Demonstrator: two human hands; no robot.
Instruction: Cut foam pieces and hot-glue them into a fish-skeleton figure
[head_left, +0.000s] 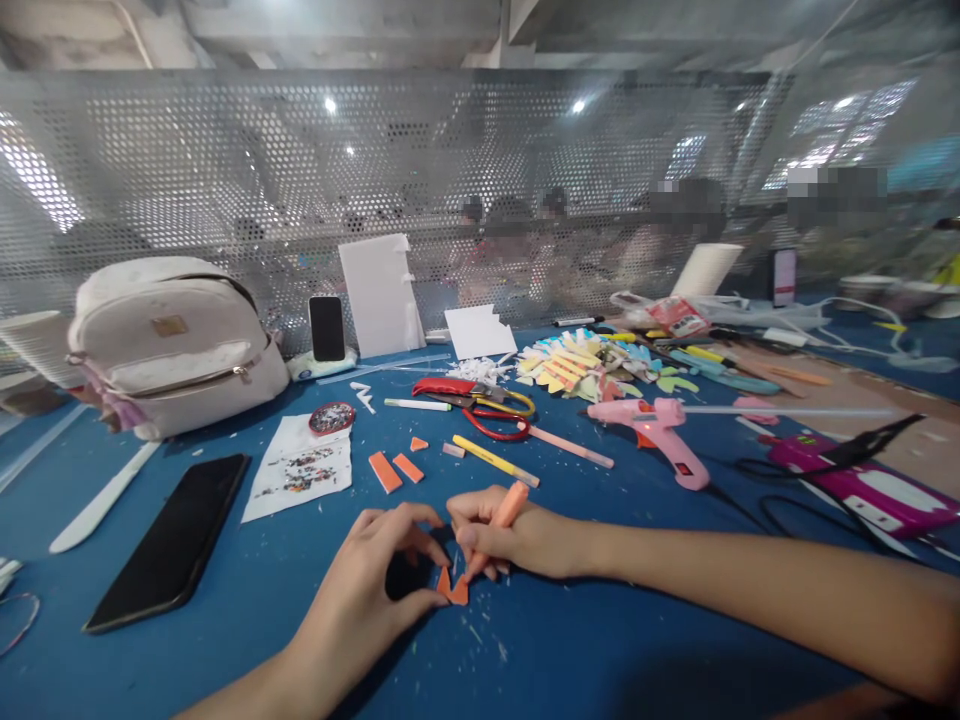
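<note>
A grey perforated screen (225, 170) stands along the far side of a blue table (559, 615) flecked with pale marks. Small white lights (578, 106) and, at right, a bright window (847, 125) show beyond the screen. Overhead runs a grey ceiling (337, 35) with beams (519, 22).

Bare forearms of the person, seen from above: the left forearm (262, 688) slants up from the lower edge; the right forearm (705, 570) enters nearly level from the right. The left grip (367, 565) is arched, its thumb and fingers curved into a C. The right grip (521, 540), just beside it, is closed in a writing pose, fingers folded.
</note>
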